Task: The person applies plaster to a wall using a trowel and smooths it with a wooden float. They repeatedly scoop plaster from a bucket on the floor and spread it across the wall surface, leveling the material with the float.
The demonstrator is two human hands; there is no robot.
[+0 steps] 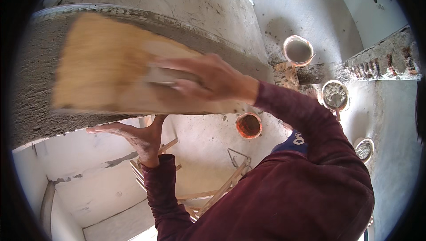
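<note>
Fingers of the right hand are bent around the grip of a flat wooden board, with little gap left between them and the palm; blur hides most of the grip, so I cannot report its exact shape. From my remote station I record the board as tan, long, four-sided and straight-edged, laid over a band of grey mortar. I cannot confirm whether its whole face bears on that band. The exposed mortar at the left is dark, gritty and scored with fine lengthwise lines, its lower edge ragged; a pale, narrow ridge borders its upper side, beside a stained, rough whitish surface. I find the left hand below the board, thumb and fingers spread wide, grasping nothing, fingertips at the band's lower edge; I cannot tell how firmly they touch. Both forearms are in dark maroon sleeves, creased at the left cuff. On the pale, spattered floor I note a round orange-red bucket, a pale-rimmed bucket of smooth grey material, and a third bucket of lumpy grey mix. Straight timber bars show between the left forearm and the torso.
</note>
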